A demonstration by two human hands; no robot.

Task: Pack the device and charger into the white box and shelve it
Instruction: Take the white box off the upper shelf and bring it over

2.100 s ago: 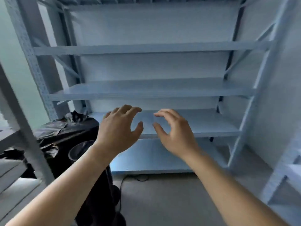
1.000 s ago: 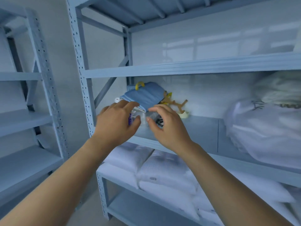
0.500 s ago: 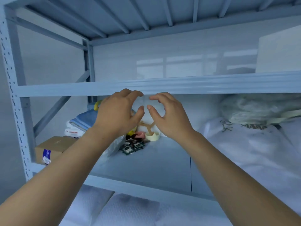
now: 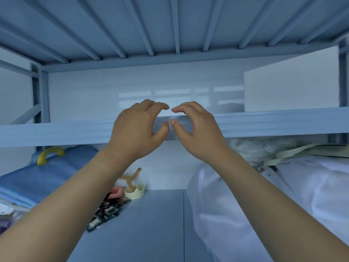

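Observation:
A white box (image 4: 290, 84) stands on the upper shelf (image 4: 56, 132) at the far right, its flat side facing me. My left hand (image 4: 135, 129) and my right hand (image 4: 198, 129) are raised side by side in front of that shelf's front edge, left of the box. Both hands are empty, fingers curled and apart, fingertips almost touching each other. No device or charger is visible.
On the lower shelf (image 4: 151, 224) lie a blue folded bag with a yellow handle (image 4: 37, 176), circuit boards (image 4: 105, 210), a cream cup with a wooden piece (image 4: 134, 191), and a big white plastic bag (image 4: 264, 205) at the right. A grey upright (image 4: 38, 91) stands left.
The view has swung from an empty rack to this stocked one and tilted upward. Both empty hands rose from the lower shelf level to the upper shelf's edge.

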